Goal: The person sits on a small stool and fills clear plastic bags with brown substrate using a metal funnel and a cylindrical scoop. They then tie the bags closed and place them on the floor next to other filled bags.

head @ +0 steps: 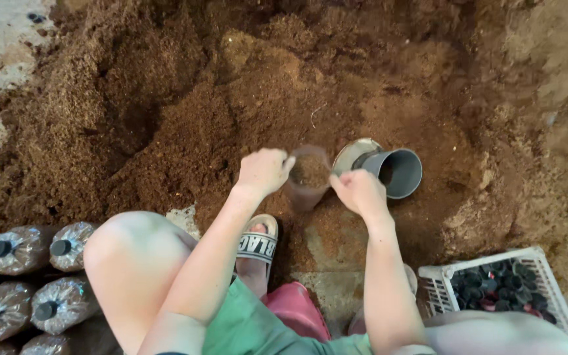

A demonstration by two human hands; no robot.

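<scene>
Pinching the mouth of a clear plastic bag [307, 181] partly filled with brown substrate, the left hand [264, 171] and right hand [358, 190] hold it upright on the heap [165, 112]. A loosened pinch could let the soft rim collapse and tip the fill back out. The grey funnel [389, 169] lying just beside could also get knocked.

Stacked filled bags [27, 276] cut off at lower left, white basket [442, 279] partly behind a knee — right foot mostly hidden, bag [308, 177] blurred
</scene>
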